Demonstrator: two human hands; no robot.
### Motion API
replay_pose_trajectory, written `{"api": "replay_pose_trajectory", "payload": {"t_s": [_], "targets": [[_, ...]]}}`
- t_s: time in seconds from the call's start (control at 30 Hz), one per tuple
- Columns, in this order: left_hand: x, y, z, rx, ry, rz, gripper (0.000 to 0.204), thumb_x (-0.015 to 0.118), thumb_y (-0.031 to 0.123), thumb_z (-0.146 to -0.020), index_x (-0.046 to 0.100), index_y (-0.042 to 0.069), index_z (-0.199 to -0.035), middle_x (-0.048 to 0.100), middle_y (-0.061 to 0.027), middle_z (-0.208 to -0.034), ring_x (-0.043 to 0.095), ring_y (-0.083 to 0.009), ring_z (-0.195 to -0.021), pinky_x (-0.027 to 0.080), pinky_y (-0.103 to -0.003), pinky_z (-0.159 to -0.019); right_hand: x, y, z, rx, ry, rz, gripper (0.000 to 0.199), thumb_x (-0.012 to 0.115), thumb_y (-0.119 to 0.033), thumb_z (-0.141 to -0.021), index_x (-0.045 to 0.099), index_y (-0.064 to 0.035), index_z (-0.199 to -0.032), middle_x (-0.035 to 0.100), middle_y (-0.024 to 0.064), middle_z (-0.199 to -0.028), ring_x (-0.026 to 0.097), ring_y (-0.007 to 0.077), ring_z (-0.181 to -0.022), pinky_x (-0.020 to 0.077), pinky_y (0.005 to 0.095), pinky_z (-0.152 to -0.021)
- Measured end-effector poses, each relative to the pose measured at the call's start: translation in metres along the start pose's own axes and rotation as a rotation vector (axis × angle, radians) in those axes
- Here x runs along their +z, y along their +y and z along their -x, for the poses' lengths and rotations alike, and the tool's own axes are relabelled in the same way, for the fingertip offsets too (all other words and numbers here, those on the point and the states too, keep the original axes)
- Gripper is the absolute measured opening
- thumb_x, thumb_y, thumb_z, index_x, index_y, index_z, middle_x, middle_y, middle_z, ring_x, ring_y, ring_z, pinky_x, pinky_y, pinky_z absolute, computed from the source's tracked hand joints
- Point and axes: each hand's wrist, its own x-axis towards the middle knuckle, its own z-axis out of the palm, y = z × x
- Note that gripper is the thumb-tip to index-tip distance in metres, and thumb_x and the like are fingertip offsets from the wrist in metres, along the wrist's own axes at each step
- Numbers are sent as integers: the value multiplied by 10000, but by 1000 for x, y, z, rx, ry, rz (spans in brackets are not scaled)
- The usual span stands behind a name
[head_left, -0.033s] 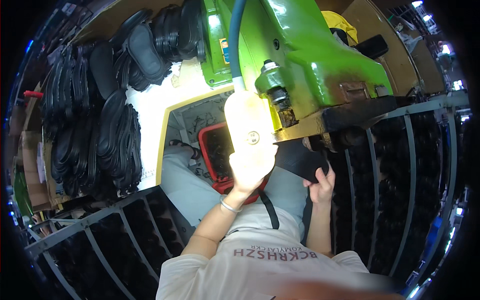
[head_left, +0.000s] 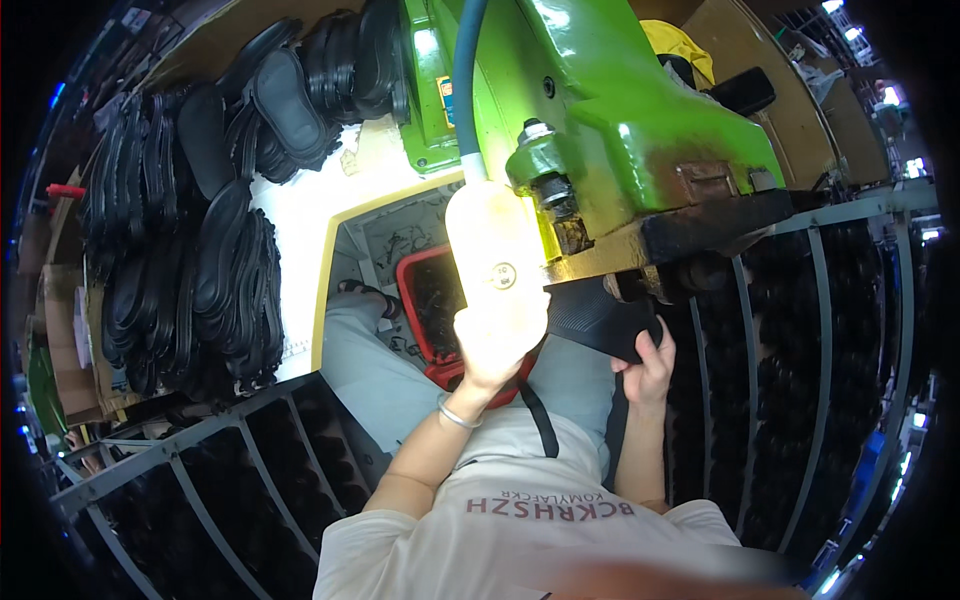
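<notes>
Right hand point(head_left: 648, 360) gripping black sole point(head_left: 592, 318) under green press point(head_left: 640, 140), fingers wrapped; left hand point(head_left: 490, 345) overexposed, grip unclear. Worth keeping fingertips off clamp edge.

We see a black rubber shoe sole point(head_left: 598, 318) held up under the dark lower edge of the green machine, just beside its bolt and spindle. Its ribbed tread faces us, running in fine parallel grooves across the surface. The sole lies tilted, its upper end tucked beneath the machine's foot and hidden there, its lower end in the grip of our right hand point(head_left: 648, 365), whose fingers curl over the near edge. Our left hand point(head_left: 492, 345) is raised just beside it, strongly overexposed by the light, so we cannot tell whether it touches the sole.
</notes>
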Motion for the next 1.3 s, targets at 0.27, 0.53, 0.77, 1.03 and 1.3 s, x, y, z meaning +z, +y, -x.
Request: {"api": "replay_pose_trajectory", "payload": {"t_s": [0.27,0.53,0.77,1.03,1.3], "targets": [[-21,14,4,-42,10,147,311,629,-109,-791,568,-38,-1088,621,-86,-953,601,-147,-831,513,-261,-757,31,-48,-48,-34,-62,213,184,640,-132,-801,553,-20,-918,566,21,-732,513,59,-505,344,179,-354],[-49,40,-1,-121,167,120,196,665,-26,-783,622,-65,-970,651,-99,-912,618,-151,-831,490,-268,-755,61,-26,-64,-86,-267,243,249,697,-133,-777,585,-8,-961,571,3,-800,511,45,-686,409,181,-603],[-86,14,39,-330,243,346,162,661,-82,-770,575,-36,-899,643,-101,-892,604,-122,-795,490,-239,-743,98,-5,-59,-143,-440,258,174,714,10,-736,636,-2,-891,626,-4,-825,564,70,-738,448,211,-658],[-7,24,33,-320,-117,-37,281,688,35,-798,588,-33,-1051,642,-57,-910,589,-105,-808,488,-253,-757,87,9,-54,-182,-313,351,265,712,25,-746,604,51,-987,651,85,-921,616,137,-787,497,259,-728],[7,27,-15,-47,-53,-185,105,680,35,-809,631,-16,-887,605,-4,-710,484,-32,-622,401,-199,-548,41,36,-5,-63,-215,348,307,713,-98,-784,547,27,-1011,613,59,-940,553,90,-849,456,241,-770]]}}
